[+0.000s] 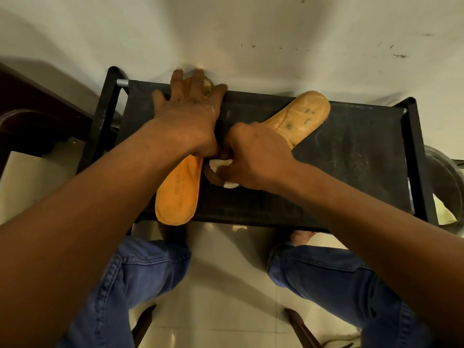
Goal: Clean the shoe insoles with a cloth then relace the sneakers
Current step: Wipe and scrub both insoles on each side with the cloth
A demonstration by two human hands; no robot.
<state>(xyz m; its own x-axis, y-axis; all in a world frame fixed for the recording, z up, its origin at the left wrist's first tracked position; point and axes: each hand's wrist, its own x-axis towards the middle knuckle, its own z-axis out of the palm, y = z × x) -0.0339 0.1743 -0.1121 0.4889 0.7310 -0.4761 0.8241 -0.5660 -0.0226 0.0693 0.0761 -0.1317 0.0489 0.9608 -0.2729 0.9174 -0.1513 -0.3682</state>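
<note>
Two orange insoles lie on a black fabric rack top (351, 172). The left insole (179, 194) runs from the near edge toward the wall, printed side up. My left hand (187, 116) lies flat on its far half with fingers spread, pressing it down. The right insole (298, 119) is angled up to the right, with dark spots near its toe. My right hand (253, 156) is closed around a small white cloth (221, 167), pressed at the right insole's heel end, close against my left wrist. No sneakers or laces are in view.
The rack stands against a pale wall (251, 33). A dark wooden piece (37, 116) is at the left and a dark round bin (444, 182) at the right. My knees in blue jeans (140, 272) are below, over a tiled floor.
</note>
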